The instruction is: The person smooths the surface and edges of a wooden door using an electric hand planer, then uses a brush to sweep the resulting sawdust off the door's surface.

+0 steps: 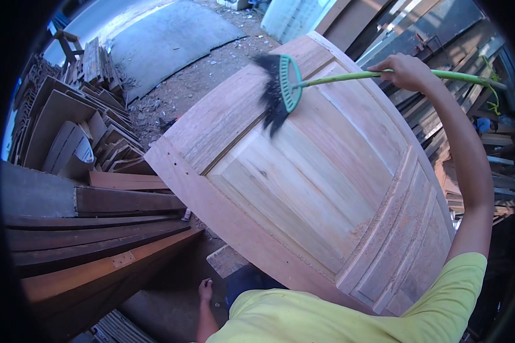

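Observation:
My right hand point(405, 72) is closed around the green handle of a broom point(290, 83), with the arm stretched out over a wooden panel door point(292, 171). The broom's fan-shaped green head is at the door's far end, its black bristles spread to the left over the upper rail. Sawdust point(360, 231) lies on the near panel and around the raised mouldings. Low at my left side, beside the door's edge, hangs my left hand point(205, 290). Its fingers are curled together; whether they hold something small cannot be made out.
Dark wooden boards point(97, 234) stand close on my left, with stacked scrap panels point(68, 131) beyond. A flat grey sheet point(171, 43) lies on the littered ground ahead. Timber and planks point(440, 57) lean along the right. A board end point(226, 260) juts from under the door.

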Available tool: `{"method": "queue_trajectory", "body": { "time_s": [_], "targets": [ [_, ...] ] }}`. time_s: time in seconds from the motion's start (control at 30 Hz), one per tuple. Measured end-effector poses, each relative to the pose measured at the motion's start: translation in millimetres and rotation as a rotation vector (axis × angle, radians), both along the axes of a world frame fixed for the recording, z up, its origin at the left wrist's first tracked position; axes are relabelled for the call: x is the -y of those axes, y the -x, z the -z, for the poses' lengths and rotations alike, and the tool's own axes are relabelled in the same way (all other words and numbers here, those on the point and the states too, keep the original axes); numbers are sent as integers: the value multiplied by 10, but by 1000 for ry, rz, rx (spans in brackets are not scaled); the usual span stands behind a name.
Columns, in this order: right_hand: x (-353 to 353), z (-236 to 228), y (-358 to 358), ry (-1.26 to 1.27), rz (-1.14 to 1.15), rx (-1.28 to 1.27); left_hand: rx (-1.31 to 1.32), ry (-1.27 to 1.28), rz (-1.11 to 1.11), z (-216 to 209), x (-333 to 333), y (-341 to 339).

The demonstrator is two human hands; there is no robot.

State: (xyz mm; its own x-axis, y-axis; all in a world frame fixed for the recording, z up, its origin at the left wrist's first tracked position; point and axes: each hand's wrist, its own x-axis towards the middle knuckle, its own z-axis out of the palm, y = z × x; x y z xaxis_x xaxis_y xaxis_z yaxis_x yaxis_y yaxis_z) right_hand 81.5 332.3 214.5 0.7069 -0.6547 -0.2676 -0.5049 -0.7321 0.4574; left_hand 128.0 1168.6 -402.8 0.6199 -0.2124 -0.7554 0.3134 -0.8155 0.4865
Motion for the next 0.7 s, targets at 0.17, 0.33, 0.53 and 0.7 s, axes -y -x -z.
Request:
{"method": "queue_trajectory", "body": {
  "time_s": [0.17,0.33,0.53,0.7],
  "targets": [
    [1177,-120,724,748,232,-169,-27,-81,-34,42,-273,-69],
    [385,-227,1632,330,233,282,-75,-82,127,184,-391,-69],
    [-1812,-229,1833,-400,86,288,-71,-49,196,271,64,-63],
    [-2755,67,2898,-558,-89,-33,-35,52,275,310,186,242]
  ]
}}
